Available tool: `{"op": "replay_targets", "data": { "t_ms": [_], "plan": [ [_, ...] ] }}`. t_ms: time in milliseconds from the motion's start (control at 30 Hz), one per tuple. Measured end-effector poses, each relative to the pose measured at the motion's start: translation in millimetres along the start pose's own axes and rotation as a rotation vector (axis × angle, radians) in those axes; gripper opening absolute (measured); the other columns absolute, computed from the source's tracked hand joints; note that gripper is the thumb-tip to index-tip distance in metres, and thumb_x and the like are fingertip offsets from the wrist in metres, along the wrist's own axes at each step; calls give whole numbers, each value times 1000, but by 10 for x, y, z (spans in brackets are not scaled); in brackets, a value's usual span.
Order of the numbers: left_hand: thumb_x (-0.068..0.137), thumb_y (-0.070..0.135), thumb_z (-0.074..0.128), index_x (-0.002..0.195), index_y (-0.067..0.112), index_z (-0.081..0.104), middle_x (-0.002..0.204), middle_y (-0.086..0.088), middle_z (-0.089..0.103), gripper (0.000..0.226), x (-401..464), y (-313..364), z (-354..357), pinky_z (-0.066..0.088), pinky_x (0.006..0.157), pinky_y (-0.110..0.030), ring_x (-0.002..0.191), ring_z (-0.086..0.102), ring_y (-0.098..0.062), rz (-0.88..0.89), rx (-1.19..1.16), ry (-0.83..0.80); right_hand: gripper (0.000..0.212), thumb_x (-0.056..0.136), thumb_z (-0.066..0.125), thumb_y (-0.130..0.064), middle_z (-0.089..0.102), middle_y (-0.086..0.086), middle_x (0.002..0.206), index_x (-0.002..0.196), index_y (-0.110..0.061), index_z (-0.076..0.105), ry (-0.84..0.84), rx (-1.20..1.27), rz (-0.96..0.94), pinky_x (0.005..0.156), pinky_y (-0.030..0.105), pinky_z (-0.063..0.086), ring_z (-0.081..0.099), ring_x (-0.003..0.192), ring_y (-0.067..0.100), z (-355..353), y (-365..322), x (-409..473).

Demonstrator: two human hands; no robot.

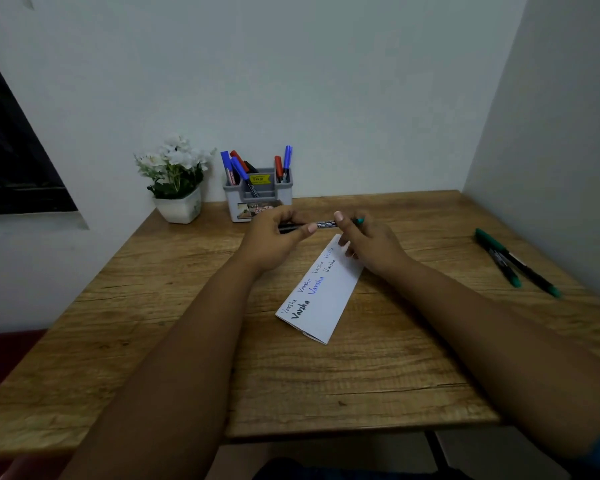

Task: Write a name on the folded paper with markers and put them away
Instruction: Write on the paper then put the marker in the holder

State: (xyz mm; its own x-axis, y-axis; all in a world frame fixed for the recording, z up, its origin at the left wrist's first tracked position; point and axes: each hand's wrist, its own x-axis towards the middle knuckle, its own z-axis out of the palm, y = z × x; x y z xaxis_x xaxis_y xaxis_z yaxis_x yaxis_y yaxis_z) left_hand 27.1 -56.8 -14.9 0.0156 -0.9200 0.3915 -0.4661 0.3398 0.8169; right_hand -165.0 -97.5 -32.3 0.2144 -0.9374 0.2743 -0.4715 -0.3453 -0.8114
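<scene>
Both hands meet over the far middle of the wooden desk (326, 382), holding one black-barrelled marker (323, 224) level between them. The left hand (274, 237) has its grip curled round the dark left end of that marker, thumb laid along the barrel. The right hand (368, 244) pinches the other end, thumb on top, with a teal tip showing just past its fingers. Whether the cap is seated or coming apart cannot be told.

Just below the right hand, and partly under its fingers, lies the folded paper (329, 299), a long white strip set on a slant that runs down toward the person. A name is written along it several times in thin dark lettering, once in bold black and once in blue.

Just beyond the left hand, against the wall, stands a grey marker holder (258, 197) with blue, red and black markers upright in its outer compartments. Left of it sits a white pot of white flowers (175, 178).

Well to the right of the right hand, two green markers (513, 263) lie loose on the desk, crossing near their far ends.
</scene>
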Motion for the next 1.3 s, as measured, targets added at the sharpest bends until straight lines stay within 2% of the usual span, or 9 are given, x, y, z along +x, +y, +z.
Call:
{"op": "replay_targets", "data": {
  "t_ms": [133, 300, 467, 633, 800, 900, 1100, 1200, 1300],
  "plan": [
    [87, 27, 69, 88, 13, 66, 79, 11, 62, 14, 10, -51, -22, 42, 71, -25, 75, 58, -1, -4, 122, -50, 27, 95, 58, -38, 58, -3, 100, 112, -18, 59, 109, -165, -326, 73, 26, 46, 55, 90, 12, -19, 54, 48],
    [82, 25, 75, 101, 17, 62, 100, 1, 68, 24, -5, -10, -123, 53, 79, -30, 91, 66, -14, -12, 43, 26, 21, 101, 47, -28, 62, -2, 103, 110, -18, 62, 20, -478, -586, 79, 33, 41, 47, 96, 16, 69, -18, 6],
    [74, 7, 80, 98, 8, 56, 100, -17, 70, 34, 17, -16, -245, 58, 75, -36, 81, 70, -23, -97, -315, 111, 16, 98, 52, -18, 59, -2, 94, 110, -15, 62, -7, -460, -597, 68, 27, 40, 53, 86, 15, 148, -174, -43],
    [80, -2, 72, 117, 14, 48, 108, -20, 68, 46, 47, -66, -220, 56, 86, -37, 101, 68, -26, -137, -483, 189, 30, 92, 63, -13, 61, 8, 107, 121, -8, 62, -18, -465, -631, 68, 29, 44, 59, 86, 21, 273, -236, -12],
    [90, -7, 57, 125, 2, 44, 105, -11, 66, 38, 74, -58, -230, 56, 67, -23, 93, 68, -22, -184, -590, 295, 50, 95, 59, -29, 68, 1, 97, 142, -21, 44, -71, -409, -624, 70, 33, 51, 62, 84, 15, 419, -489, 138],
    [92, -5, 54, 125, 6, 48, 113, -10, 63, 35, 104, -69, -248, 56, 64, -24, 96, 66, -20, -165, -598, 368, 51, 95, 60, -25, 68, 7, 115, 143, -18, 43, -89, -373, -561, 75, 26, 46, 65, 99, 23, 547, -617, 275],
    [92, -2, 57, 118, 19, 54, 112, 0, 60, 33, 161, -132, -346, 58, 72, -29, 82, 68, -1, -70, -508, 477, 88, 95, 58, -9, 60, -1, 106, 155, -25, -4, -209, -272, -539, 55, 11, 36, 52, 64, -2, 675, -869, 461],
    [96, 3, 52, 125, 15, 52, 116, -9, 60, 31, 226, -230, -396, 55, 74, -25, 88, 66, -8, -108, -592, 498, 105, 89, 65, -5, 66, 4, 99, 154, -30, -13, -238, -238, -500, 62, 24, 51, 62, 65, 10, 688, -852, 652],
    [99, 10, 49, 126, 13, 54, 110, -5, 62, 27, 249, -377, -417, 54, 78, -29, 87, 63, -9, -121, -476, 558, 99, 86, 68, -3, 67, 16, 100, 154, -29, 2, -152, -288, -458, 74, 40, 58, 67, 77, 24, 638, -845, 888]
  ]
}}
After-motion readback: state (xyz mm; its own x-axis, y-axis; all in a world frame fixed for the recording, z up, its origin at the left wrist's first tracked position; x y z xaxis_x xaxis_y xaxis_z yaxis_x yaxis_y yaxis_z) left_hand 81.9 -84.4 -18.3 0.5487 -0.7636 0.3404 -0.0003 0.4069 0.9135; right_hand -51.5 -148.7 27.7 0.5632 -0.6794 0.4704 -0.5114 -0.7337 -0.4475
